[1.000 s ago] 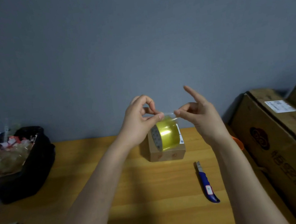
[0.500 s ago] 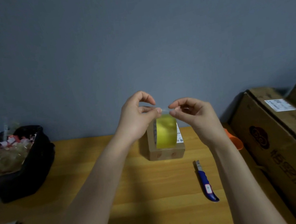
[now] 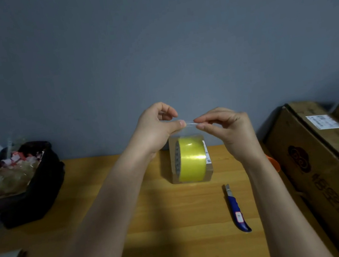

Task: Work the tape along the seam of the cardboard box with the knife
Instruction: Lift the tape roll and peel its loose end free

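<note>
Hands, two: my left hand [image 3: 155,128] and right hand [image 3: 227,129] pinch one clear tape [image 3: 188,122] strip between them. Below sits one small box [image 3: 209,169]; one knife [image 3: 236,211] lies under my right wrist.

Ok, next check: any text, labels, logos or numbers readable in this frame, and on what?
Nothing reads clearly.
Large cardboard box: dark cloud-like logo and big printed characters, too blurred to quote.
White shipping label on that box: print too small.
Small box label strip: too small.
Knife sticker: red mark, unreadable.
</note>
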